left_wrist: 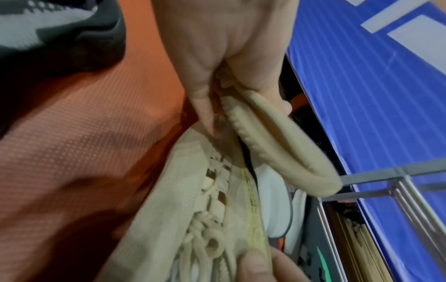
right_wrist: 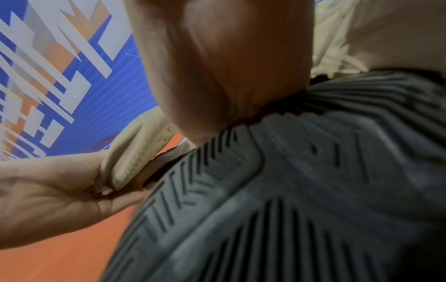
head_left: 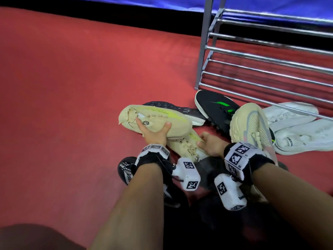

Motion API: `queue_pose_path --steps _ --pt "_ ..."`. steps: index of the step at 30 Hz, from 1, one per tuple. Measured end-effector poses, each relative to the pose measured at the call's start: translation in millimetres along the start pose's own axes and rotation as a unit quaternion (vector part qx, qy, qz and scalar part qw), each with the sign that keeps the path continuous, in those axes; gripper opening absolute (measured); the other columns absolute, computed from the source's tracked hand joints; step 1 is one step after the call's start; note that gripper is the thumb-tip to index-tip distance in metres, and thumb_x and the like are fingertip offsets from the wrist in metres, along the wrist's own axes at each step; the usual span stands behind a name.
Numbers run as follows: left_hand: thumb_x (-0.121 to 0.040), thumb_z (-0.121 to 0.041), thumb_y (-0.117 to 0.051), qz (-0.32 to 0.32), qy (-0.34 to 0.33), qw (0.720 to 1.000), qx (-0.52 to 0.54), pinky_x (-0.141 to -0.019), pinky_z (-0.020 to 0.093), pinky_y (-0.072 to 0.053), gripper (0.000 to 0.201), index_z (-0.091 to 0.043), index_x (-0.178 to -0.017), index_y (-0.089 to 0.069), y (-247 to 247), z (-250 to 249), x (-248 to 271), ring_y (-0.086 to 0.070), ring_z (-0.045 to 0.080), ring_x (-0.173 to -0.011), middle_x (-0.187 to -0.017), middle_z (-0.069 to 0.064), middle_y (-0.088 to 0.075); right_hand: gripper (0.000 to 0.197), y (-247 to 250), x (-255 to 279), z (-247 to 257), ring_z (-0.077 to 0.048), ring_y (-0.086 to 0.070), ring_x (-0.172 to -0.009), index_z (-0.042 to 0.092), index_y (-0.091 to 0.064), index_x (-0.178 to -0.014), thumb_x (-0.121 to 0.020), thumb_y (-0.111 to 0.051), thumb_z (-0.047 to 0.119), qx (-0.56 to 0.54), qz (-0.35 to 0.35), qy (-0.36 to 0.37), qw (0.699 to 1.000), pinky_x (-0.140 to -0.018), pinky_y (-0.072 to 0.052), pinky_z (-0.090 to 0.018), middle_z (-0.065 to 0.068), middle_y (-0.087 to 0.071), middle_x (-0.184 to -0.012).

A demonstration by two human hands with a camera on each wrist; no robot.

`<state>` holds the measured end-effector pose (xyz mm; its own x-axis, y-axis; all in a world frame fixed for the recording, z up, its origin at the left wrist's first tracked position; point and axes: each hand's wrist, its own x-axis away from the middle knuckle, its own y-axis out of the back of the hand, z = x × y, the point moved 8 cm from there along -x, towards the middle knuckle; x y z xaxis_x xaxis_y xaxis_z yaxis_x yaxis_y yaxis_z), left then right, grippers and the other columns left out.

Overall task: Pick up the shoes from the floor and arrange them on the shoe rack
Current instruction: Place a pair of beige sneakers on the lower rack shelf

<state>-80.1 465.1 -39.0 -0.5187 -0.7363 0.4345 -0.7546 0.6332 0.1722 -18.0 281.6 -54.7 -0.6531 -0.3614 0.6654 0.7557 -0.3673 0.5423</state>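
My left hand grips a beige sneaker by its heel collar, raised on its side over the red floor; in the left wrist view the left hand pinches the padded collar. A second beige sneaker lies just below it, and my right hand holds its edge beside the laces. In the right wrist view the right hand hides its own fingers. The metal shoe rack stands at the upper right, and the bars I can see are bare.
By the rack's foot lie a black sneaker with green stripes, a cream sneaker and white shoes. A dark-soled shoe lies behind the held one. A black-and-white shoe sits under my left forearm, a grey sole under my right wrist.
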Motion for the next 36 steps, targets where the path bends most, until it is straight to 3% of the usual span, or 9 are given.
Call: queue_pose_path --steps 5,12,15,21,24,27,30,33,36 --pt "-0.079 -0.018 -0.075 -0.042 -0.048 0.998 0.008 -0.113 0.033 -0.022 0.107 -0.026 -0.151 0.004 19.3 -32.0 3.8 -0.025 0.022 -0.142 -0.157 0.006 -0.017 0.014 10.4 22.1 7.8 -0.022 -0.055 -0.099 0.016 -0.042 -0.105 -0.095 -0.051 0.017 -0.029 -0.006 0.063 0.998 -0.092 -0.042 -0.033 -0.006 -0.054 -0.104" --pt "-0.066 -0.02 -0.082 -0.023 -0.042 0.988 0.147 -0.1 0.047 -0.045 0.12 -0.039 -0.147 0.004 32.7 -62.4 18.4 -0.042 0.029 -0.13 -0.151 0.013 -0.027 0.033 45.4 57.6 13.5 -0.019 -0.052 -0.087 0.01 -0.044 -0.12 -0.09 -0.057 0.008 -0.102 -0.102 0.139 0.98 -0.077 -0.039 -0.027 0.0 -0.054 -0.089" --pt "-0.042 -0.038 -0.085 -0.01 -0.062 0.986 0.157 -0.096 0.05 -0.047 0.128 -0.052 -0.14 -0.002 35.1 -84.4 28.1 -0.047 0.028 -0.124 -0.147 0.007 -0.032 0.032 58.8 72.2 9.3 -0.015 -0.053 -0.075 0.011 -0.045 -0.121 -0.091 -0.056 0.009 -0.17 -0.156 0.153 0.961 -0.068 -0.042 -0.025 0.007 -0.051 -0.08" --pt "-0.039 -0.045 -0.086 0.042 -0.102 0.985 0.135 -0.099 0.054 -0.043 0.128 -0.06 -0.135 -0.003 20.6 -119.3 50.6 -0.045 0.028 -0.128 -0.152 0.005 -0.026 0.04 111.9 108.8 15.1 -0.018 -0.056 -0.095 0.013 -0.042 -0.133 -0.095 -0.052 0.016 -0.333 -0.252 0.171 0.892 -0.089 -0.047 -0.033 -0.004 -0.058 -0.105" --pt "-0.04 -0.043 -0.086 0.071 -0.113 0.983 0.123 -0.099 0.056 -0.043 0.129 -0.058 -0.136 -0.002 8.3 -135.5 69.6 -0.042 0.03 -0.131 -0.152 0.006 -0.027 0.037 139.5 128.1 16.7 -0.018 -0.059 -0.092 0.011 -0.044 -0.131 -0.096 -0.05 0.021 -0.372 -0.252 0.153 0.88 -0.089 -0.048 -0.033 0.0 -0.061 -0.096" --pt "-0.04 -0.042 -0.087 0.093 -0.143 0.979 0.114 -0.101 0.055 -0.042 0.128 -0.059 -0.136 -0.003 -6.2 -155.4 89.5 -0.043 0.027 -0.131 -0.15 0.007 -0.031 0.034 168.6 150.0 3.3 -0.027 -0.061 -0.105 0.007 -0.054 -0.121 -0.094 -0.052 0.029 -0.33 -0.297 0.118 0.888 -0.1 -0.046 -0.042 -0.01 -0.064 -0.11" --pt "-0.039 -0.042 -0.085 0.118 -0.152 0.976 0.097 -0.097 0.054 -0.046 0.127 -0.059 -0.135 -0.004 -24.5 -170.5 111.8 -0.046 0.026 -0.128 -0.148 0.005 -0.035 0.035 200.8 171.4 -14.6 -0.028 -0.061 -0.099 0.001 -0.062 -0.098 -0.093 -0.05 0.034 -0.26 -0.327 0.065 0.906 -0.09 -0.049 -0.037 -0.015 -0.064 -0.101" --pt "-0.037 -0.043 -0.085 0.135 -0.162 0.976 0.06 -0.097 0.056 -0.044 0.126 -0.062 -0.133 -0.005 -42.4 -176.3 126.1 -0.047 0.027 -0.127 -0.147 0.005 -0.036 0.051 230.1 191.4 -29.9 -0.034 -0.06 -0.111 -0.006 -0.056 -0.122 -0.092 -0.051 0.034 -0.208 -0.318 0.002 0.925 -0.097 -0.048 -0.043 -0.018 -0.061 -0.121" --pt "-0.044 -0.036 -0.087 0.161 -0.149 0.976 0.009 -0.095 0.052 -0.046 0.128 -0.054 -0.138 -0.001 -64.2 -179.6 143.1 -0.049 0.032 -0.124 -0.146 0.009 -0.037 0.045 255.1 207.8 -36.9 -0.033 -0.06 -0.11 -0.005 -0.053 -0.124 -0.093 -0.051 0.028 -0.157 -0.304 -0.013 0.94 -0.094 -0.049 -0.04 -0.019 -0.06 -0.121"
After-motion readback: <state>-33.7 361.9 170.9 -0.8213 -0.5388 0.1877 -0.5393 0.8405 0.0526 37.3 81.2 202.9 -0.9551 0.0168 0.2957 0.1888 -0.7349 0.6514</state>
